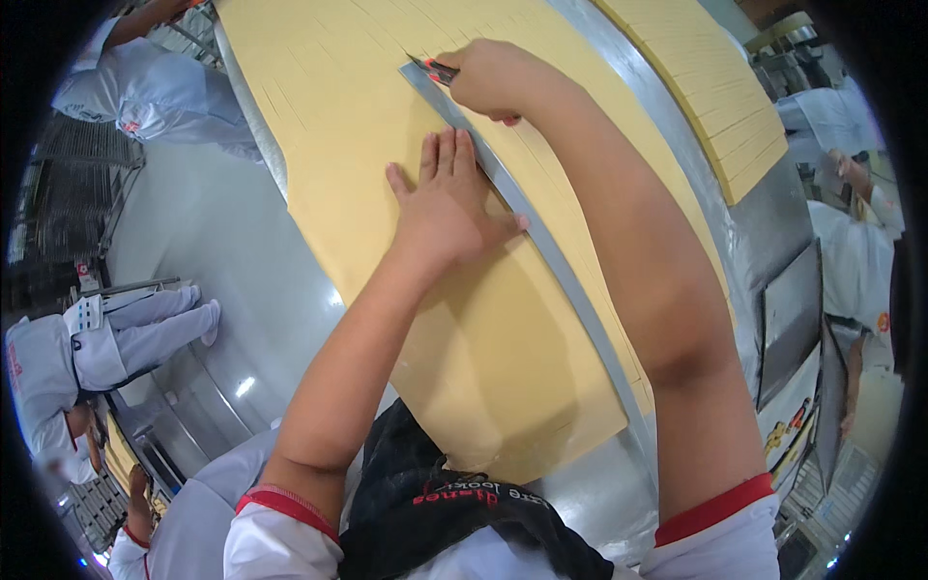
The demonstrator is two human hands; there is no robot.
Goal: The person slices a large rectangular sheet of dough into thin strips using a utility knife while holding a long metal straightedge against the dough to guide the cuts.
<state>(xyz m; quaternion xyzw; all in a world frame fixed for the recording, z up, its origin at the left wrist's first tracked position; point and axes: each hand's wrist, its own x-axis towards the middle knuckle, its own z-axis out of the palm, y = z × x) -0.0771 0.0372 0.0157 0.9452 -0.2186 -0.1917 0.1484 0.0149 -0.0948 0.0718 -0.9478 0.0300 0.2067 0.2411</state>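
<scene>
A broad yellow sheet of dough (pixel 348 181) covers the metal table in front of me, marked with short slits towards its far end. Across it lies a long metal straightedge (pixel 573 283), running from near my body to the far side. My left hand (pixel 449 196) presses flat, fingers spread, on the dough, with fingertips and thumb touching the straightedge. In my right hand (pixel 500 80) is a utility knife (pixel 441 71) with black and red parts. Its blade points at the dough just past the straightedge's far end. Whether the blade touches the dough cannot be made out.
A stack of slit yellow sheets (pixel 703 87) lies on the metal tabletop (pixel 768 210) at right. Dark-edged trays (pixel 790 312) stand nearer me. People in white (pixel 167 94) work at left and right. Wire racks (pixel 87 156) line the left side.
</scene>
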